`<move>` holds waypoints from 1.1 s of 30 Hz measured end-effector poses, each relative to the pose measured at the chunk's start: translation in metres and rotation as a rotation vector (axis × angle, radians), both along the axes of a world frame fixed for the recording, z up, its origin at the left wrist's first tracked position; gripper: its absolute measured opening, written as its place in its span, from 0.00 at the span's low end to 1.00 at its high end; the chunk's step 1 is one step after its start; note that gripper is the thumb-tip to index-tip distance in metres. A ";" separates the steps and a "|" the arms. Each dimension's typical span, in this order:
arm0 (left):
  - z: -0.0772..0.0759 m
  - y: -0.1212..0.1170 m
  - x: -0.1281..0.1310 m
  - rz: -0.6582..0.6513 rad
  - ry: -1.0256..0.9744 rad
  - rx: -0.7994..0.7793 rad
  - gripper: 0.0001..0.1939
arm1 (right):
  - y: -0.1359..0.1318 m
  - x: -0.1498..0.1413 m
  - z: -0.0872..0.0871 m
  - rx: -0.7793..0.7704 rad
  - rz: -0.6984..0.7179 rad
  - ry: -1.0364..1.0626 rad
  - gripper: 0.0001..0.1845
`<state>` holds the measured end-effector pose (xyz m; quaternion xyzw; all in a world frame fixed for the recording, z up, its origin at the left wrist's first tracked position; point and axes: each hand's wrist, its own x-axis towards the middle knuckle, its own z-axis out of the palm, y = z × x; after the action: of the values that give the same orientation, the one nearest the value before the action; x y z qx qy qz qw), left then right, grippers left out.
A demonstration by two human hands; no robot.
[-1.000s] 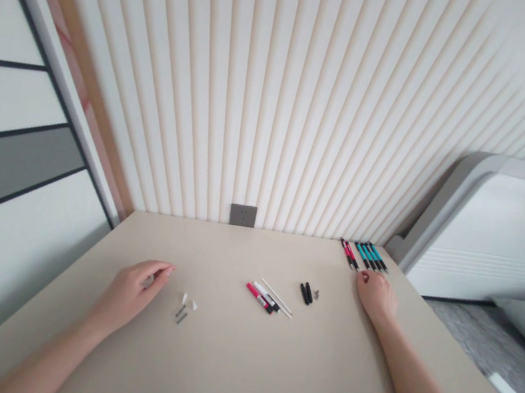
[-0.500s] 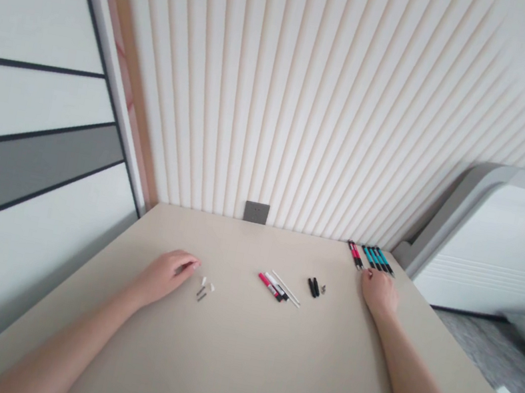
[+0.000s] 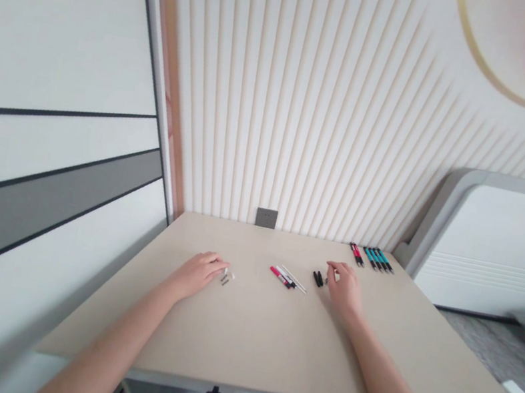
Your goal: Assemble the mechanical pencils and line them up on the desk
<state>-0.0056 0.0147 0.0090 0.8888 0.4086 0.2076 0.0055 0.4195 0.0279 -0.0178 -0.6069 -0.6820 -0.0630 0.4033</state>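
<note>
My left hand rests on the left of the table with its fingers loosely stretched out. Its fingertips are beside two small white pieces and two little grey springs. My right hand hovers low over the table, thumb and forefinger curved and apart. Just left of it lie two short black pen parts. Tiny metallic pieces there are mostly covered by the fingers. Between the hands lie red and white pen barrels with black ends, alongside thin white refills.
Red pens and several teal pens stand in a row at the table's far right corner. A dark socket is on the ribbed wall behind. A cabinet borders the left side, a bed headboard the right.
My right hand has moved left from the pen row to the black pen parts. My left hand's fingers have stretched towards the small white pieces. The view has tilted, showing the table's front edge.
</note>
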 end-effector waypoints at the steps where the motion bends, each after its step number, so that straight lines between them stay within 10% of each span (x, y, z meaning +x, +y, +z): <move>1: 0.000 -0.002 0.000 -0.006 0.002 0.005 0.15 | -0.002 -0.003 0.000 -0.002 0.021 -0.018 0.16; 33: -0.004 0.004 -0.006 -0.031 -0.078 -0.045 0.13 | -0.003 0.023 -0.010 -0.140 0.059 -0.002 0.15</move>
<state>-0.0117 0.0191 0.0051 0.8860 0.3986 0.2327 0.0446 0.4423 0.0250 -0.0283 -0.6134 -0.7027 -0.0038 0.3605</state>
